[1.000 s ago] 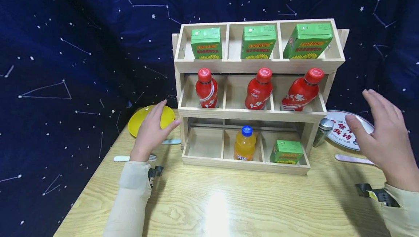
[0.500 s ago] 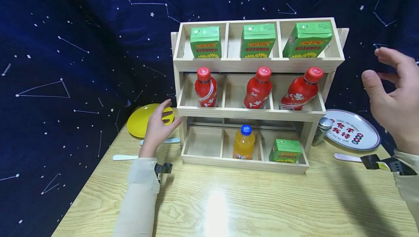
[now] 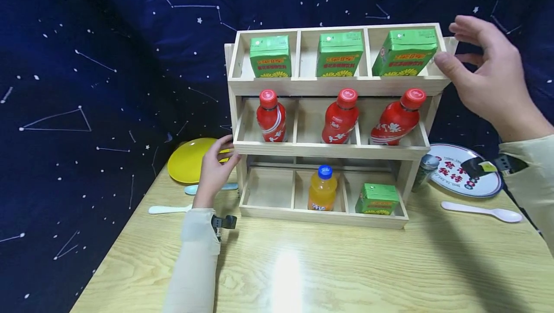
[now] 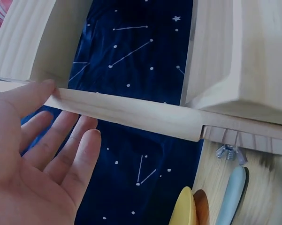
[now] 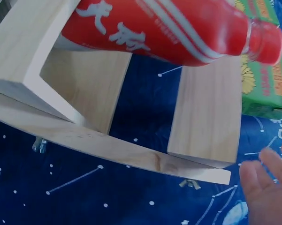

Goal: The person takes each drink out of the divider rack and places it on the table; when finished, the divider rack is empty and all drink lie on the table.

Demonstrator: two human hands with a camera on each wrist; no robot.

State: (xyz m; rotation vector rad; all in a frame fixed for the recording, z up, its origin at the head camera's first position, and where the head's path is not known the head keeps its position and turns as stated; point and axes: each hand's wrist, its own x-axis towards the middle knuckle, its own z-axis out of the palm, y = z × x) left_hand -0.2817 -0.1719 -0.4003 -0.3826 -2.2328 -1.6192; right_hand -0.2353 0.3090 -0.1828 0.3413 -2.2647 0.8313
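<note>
A three-tier wooden rack (image 3: 329,150) stands on the table. Its top tier holds three green cartons, the right one (image 3: 404,53) tilted. The middle tier holds three red bottles, the right one (image 3: 396,120) leaning. At the bottom are an orange bottle (image 3: 322,189) and a green carton (image 3: 378,199). My left hand (image 3: 222,152) is open at the rack's left side, its thumb on the wood (image 4: 131,112) in the left wrist view. My right hand (image 3: 465,51) hovers open by the top right corner, thumb close to the right carton, holding nothing.
A yellow plate (image 3: 187,161), a pale blue spoon (image 3: 192,189) and a white utensil (image 3: 166,209) lie left of the rack. On the right are a shaker (image 3: 426,169), a printed white plate (image 3: 460,171) and a white spoon (image 3: 480,211). Dark starry cloth hangs behind.
My right hand has risen from near the table up to the rack's top right corner. My left hand has slid right, from over the yellow plate to the rack's left side.
</note>
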